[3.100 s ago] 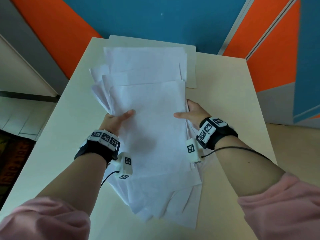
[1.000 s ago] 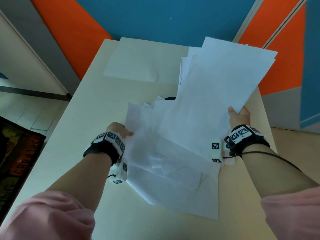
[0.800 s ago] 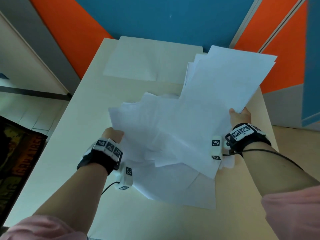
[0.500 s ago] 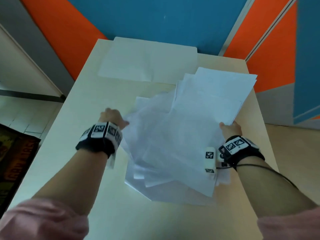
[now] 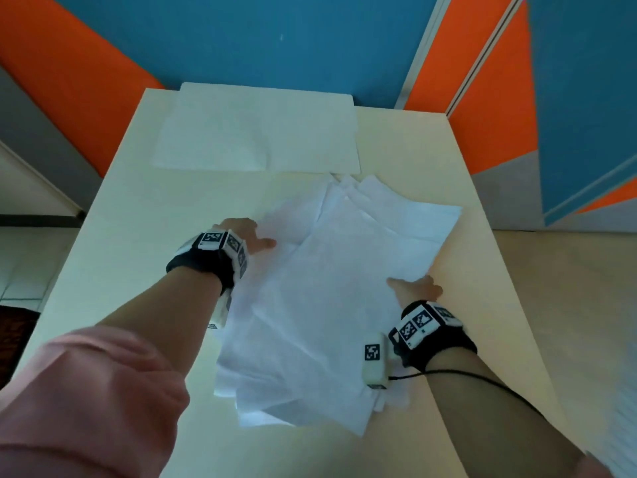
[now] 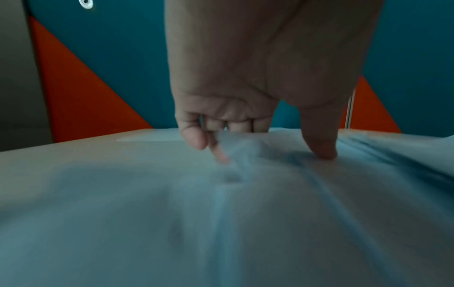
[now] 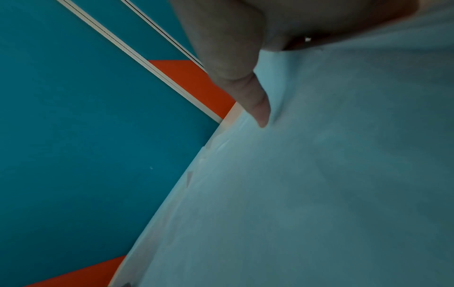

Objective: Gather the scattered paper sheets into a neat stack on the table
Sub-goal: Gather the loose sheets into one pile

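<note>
A loose, fanned pile of white paper sheets [image 5: 331, 291] lies on the cream table [image 5: 165, 208], right of centre. My left hand [image 5: 256, 236] holds the pile's left edge. In the left wrist view its thumb [image 6: 321, 151] presses on top of the paper [image 6: 221, 223], and the curled fingers [image 6: 196, 139] sit at the sheet edge. My right hand [image 5: 413, 286] grips the pile's right edge. The right wrist view shows its thumb [image 7: 258, 108] lying on top of the sheets [image 7: 319, 184]; the other fingers are hidden beneath them.
Two flat white sheets [image 5: 255, 132] lie side by side at the table's far end, against the blue and orange wall [image 5: 275, 39]. Bare tabletop shows to the left of the pile and at the near edge. The table's right edge [image 5: 499, 270] runs close to my right hand.
The sheets, held up and splayed a second ago, have come down flat onto the table. My right hand dropped with them, and my left hand shifted forward along the left edge.
</note>
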Demonstrator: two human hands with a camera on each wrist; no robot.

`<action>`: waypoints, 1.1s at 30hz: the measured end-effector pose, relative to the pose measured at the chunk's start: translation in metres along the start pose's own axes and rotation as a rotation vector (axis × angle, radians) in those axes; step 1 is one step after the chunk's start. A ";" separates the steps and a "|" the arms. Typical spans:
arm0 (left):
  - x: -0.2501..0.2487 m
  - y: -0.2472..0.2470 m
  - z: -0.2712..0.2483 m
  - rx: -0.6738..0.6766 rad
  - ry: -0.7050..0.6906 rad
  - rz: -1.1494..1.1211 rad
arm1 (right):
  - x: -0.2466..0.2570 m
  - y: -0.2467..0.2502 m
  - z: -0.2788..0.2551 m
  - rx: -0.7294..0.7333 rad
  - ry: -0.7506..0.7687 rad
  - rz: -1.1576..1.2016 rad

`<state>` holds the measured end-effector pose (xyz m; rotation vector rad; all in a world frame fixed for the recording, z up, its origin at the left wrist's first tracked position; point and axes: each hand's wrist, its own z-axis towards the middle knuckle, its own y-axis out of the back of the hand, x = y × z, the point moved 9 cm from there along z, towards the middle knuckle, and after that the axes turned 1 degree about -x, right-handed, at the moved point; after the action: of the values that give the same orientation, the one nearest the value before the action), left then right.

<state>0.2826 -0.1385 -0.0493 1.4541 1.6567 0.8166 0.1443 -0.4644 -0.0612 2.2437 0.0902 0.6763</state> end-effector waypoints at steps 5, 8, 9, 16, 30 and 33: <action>-0.008 -0.006 -0.014 -0.046 -0.050 -0.220 | 0.012 -0.003 0.005 -0.038 0.072 -0.160; -0.022 -0.020 -0.024 -0.016 -0.050 -0.312 | 0.019 -0.009 -0.002 -0.075 0.123 -0.169; -0.025 -0.021 -0.027 -0.018 -0.036 -0.330 | 0.022 -0.013 -0.002 -0.060 0.158 -0.175; 0.005 -0.017 -0.039 0.029 0.141 -0.270 | 0.022 0.012 0.006 -0.076 0.235 -0.194; 0.000 -0.023 -0.051 0.122 0.204 -0.262 | 0.024 0.026 0.001 -0.089 0.314 -0.266; 0.011 -0.021 -0.054 0.112 0.220 -0.288 | 0.002 0.021 0.000 0.149 0.317 -0.442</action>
<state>0.2248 -0.1292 -0.0414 1.1919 2.0507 0.7508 0.1428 -0.4782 -0.0453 2.1301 0.7897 0.7887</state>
